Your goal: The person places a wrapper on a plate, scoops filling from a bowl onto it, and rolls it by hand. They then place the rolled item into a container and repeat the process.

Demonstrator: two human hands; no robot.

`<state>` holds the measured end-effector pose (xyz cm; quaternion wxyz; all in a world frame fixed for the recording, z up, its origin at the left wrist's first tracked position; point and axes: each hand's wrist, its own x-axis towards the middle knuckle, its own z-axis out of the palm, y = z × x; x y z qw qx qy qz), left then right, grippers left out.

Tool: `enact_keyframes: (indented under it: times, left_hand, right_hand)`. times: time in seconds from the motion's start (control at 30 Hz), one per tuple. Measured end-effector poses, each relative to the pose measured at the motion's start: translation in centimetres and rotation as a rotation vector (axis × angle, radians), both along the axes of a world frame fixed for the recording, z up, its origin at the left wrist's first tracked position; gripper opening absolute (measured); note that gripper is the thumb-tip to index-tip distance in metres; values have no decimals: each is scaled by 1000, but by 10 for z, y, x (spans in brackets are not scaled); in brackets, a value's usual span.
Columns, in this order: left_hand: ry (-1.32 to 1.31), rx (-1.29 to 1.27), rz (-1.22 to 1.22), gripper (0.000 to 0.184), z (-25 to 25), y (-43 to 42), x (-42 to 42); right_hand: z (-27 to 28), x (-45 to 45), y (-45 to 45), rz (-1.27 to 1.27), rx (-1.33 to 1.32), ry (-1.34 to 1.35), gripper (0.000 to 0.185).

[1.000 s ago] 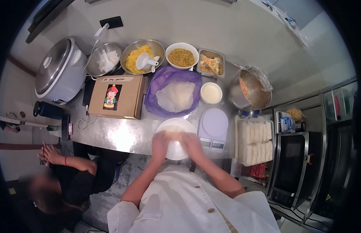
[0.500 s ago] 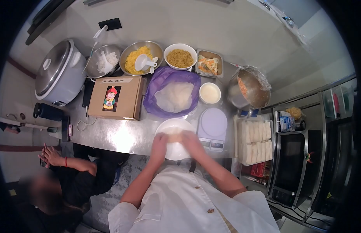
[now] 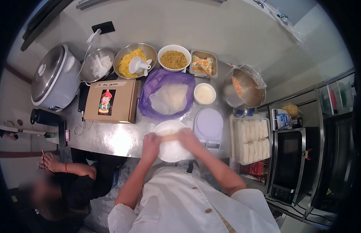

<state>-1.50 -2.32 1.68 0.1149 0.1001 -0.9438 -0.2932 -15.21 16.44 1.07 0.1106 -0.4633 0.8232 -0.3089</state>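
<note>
A light tan roll (image 3: 169, 138) lies across a white plate (image 3: 173, 153) at the front edge of the metal table. Its left end is in my left hand (image 3: 151, 144), with the fingers closed round it. At the other end my right hand (image 3: 188, 139) grips the roll, slightly blurred. Behind the plate a purple plastic bag (image 3: 146, 101) lies open around pale, thin sheets (image 3: 169, 98). A kitchen scale (image 3: 208, 124) stands right of the plate, and a small bowl of pale cream (image 3: 205, 94) is behind the scale.
Bowls of white rice (image 3: 105, 63), yellow food (image 3: 128, 60) and noodles (image 3: 173, 59) line the back. A cardboard box (image 3: 122, 101) and rice cooker (image 3: 58, 83) stand left. Right are a steel pot (image 3: 253, 87) and a container of white rolls (image 3: 251, 141). A person (image 3: 77, 186) sits at lower left.
Both hands are a little farther apart, and the roll between them shows more clearly. The whole view has shifted slightly. The seated person's hands have moved a little.
</note>
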Motion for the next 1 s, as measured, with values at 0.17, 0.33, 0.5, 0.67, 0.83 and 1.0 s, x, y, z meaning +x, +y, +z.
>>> enact_keyframes:
  times: [0.17,0.33,0.5,0.67,0.83,1.0]
  left_hand:
    - [-57,-39,179,18,0,3,-22]
    - [-92,139,224,19,-5,9,-32]
    - [-101,446,311,28,-19,14,-19]
    - [-24,117,118,32,-18,2,-14]
    - [9,-123,-120,41,8,-20,-22]
    - [-37,-62,-237,39,6,-29,-26]
  right_hand:
    - [0,-6,-13,-171,67,-111,17]
    - [9,0,-30,-372,-38,-165,17]
    - [-6,12,-20,-225,-36,25,29]
    - [-20,11,-11,-57,-15,284,41]
    - [0,-11,-13,53,53,202,43]
    - [17,-4,-30,34,-34,141,44]
